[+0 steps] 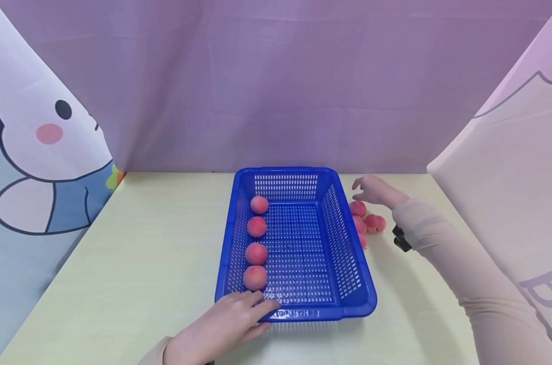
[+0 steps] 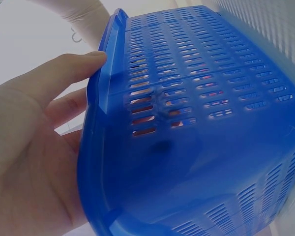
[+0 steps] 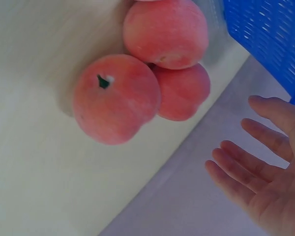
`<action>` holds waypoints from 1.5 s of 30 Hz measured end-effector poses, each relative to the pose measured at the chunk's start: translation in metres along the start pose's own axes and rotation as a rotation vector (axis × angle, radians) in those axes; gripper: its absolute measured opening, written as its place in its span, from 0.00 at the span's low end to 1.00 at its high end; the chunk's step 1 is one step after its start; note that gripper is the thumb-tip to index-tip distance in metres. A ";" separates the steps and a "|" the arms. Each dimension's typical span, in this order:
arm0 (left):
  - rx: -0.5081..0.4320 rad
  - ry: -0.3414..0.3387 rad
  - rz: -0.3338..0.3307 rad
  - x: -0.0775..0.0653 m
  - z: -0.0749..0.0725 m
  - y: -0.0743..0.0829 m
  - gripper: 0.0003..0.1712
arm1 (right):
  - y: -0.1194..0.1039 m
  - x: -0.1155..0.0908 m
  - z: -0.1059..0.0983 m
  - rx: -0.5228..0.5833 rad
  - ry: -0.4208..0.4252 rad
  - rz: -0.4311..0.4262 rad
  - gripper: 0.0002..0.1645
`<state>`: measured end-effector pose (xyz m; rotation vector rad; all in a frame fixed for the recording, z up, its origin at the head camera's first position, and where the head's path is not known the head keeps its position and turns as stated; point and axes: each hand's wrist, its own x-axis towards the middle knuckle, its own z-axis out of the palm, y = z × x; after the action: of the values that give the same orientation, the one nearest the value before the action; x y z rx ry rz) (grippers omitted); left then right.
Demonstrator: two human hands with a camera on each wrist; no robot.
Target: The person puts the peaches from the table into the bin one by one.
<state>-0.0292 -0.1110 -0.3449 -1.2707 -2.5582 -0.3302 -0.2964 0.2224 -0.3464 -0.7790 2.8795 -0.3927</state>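
A blue plastic basket [image 1: 298,243] with slotted walls stands on the table, and several pink-red peaches [image 1: 256,226] lie in a row along its left wall. My left hand [image 1: 225,322] grips the near rim at its left part; in the left wrist view the thumb [image 2: 76,66] lies on the outer side of the rim. Outside the right wall, more peaches [image 1: 375,223] sit clustered on the table. Over the far end of that cluster hovers my right hand [image 1: 377,191], its fingers spread and holding nothing. The right wrist view shows those peaches [image 3: 115,101] apart from the fingers.
The pale table [image 1: 166,243] reaches back to a purple cloth wall [image 1: 276,91]. Printed panels stand at both sides, a cartoon figure [image 1: 47,111] on the left one. A dark band [image 1: 401,238] shows at the right wrist.
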 end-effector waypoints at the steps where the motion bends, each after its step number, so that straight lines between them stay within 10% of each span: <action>1: 0.003 0.002 0.001 0.000 0.000 0.000 0.16 | 0.000 0.000 0.002 0.003 -0.002 0.001 0.16; 45: -0.007 -0.014 -0.009 0.000 0.001 0.000 0.15 | 0.005 0.001 0.033 0.089 -0.138 0.179 0.18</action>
<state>-0.0296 -0.1108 -0.3458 -1.2686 -2.5777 -0.3329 -0.2936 0.2192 -0.3795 -0.5075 2.7530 -0.4236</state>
